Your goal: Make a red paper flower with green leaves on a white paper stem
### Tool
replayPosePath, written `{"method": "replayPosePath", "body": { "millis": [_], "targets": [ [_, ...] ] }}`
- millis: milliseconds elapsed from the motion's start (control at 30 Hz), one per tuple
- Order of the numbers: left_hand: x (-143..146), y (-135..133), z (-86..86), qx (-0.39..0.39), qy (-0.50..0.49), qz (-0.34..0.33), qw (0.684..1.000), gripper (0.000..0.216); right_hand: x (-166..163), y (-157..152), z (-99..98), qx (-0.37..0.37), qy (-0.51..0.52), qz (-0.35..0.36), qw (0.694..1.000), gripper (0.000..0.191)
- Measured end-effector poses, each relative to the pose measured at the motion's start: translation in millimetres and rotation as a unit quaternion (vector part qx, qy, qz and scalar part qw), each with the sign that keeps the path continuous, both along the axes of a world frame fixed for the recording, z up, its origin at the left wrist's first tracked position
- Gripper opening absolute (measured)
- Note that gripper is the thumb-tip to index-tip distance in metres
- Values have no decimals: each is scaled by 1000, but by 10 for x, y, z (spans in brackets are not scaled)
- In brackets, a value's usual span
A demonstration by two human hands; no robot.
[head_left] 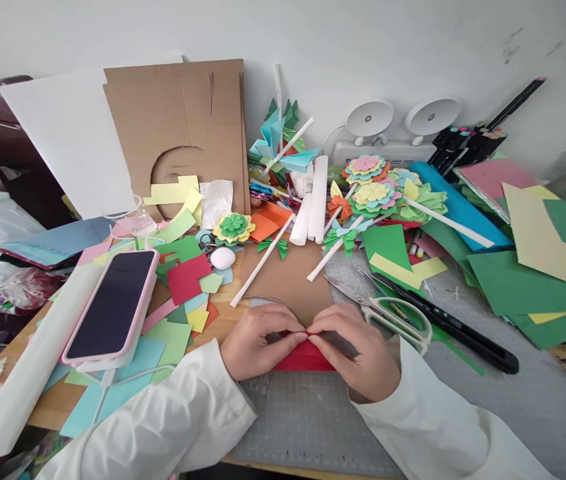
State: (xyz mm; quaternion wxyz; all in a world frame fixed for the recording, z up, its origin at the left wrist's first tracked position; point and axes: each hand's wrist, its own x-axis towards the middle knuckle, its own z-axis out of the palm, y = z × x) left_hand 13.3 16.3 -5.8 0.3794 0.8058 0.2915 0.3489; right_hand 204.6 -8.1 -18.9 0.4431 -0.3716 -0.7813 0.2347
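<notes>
My left hand [257,340] and my right hand [357,350] meet over a piece of red paper [305,359] lying on the grey cutting mat [307,420]. Both pinch its upper edge with fingers curled and fingertips almost touching. The paper is mostly hidden under the hands. Both arms wear white sleeves. White-handled scissors [387,310] lie just right of my right hand, and a brown cardboard piece [290,277] lies just beyond my fingers.
A phone in a pink case [113,307] stands propped at the left among coloured paper scraps. Paper flowers [373,183], white paper rolls [313,200], a black knife-like tool [457,330], green sheets [517,287] and cardboard [183,127] against the wall crowd the desk.
</notes>
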Motion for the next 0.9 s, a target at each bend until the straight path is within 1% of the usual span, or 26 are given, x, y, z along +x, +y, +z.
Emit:
{"method": "replayPosePath", "body": {
  "millis": [100, 267, 367, 500, 600, 700, 833, 900],
  "targets": [
    [8, -5, -6, -20, 6, 7, 1000, 18, -9, -5, 9, 21, 20, -11, 1000, 13],
    [4, -6, -6, -28, 2, 19, 999, 17, -11, -1, 19, 18, 28, -24, 999, 13],
    [3, -12, 16, -46, -8, 15, 999, 19, 3, -1, 17, -3, 30, 11, 999, 13],
    [13, -22, 59, -106, -17, 8, 994, 21, 36, -5, -7, -13, 40, 68, 997, 17],
    [20, -18, 65, -146, -35, -1, 989, 23, 55, -3, -32, 4, 41, 90, 995, 21],
    [17, -5, 51, -163, -46, -13, 985, 23, 69, 9, -44, 20, 25, 103, 994, 23],
    [3, 14, 44, -164, -46, -36, 985, 23, 99, 29, -29, 70, -20, 96, 993, 25],
    [-1, 20, 49, -172, -51, -34, 983, 23, 108, 29, -22, 87, -47, 84, 992, 23]
  ]
}}
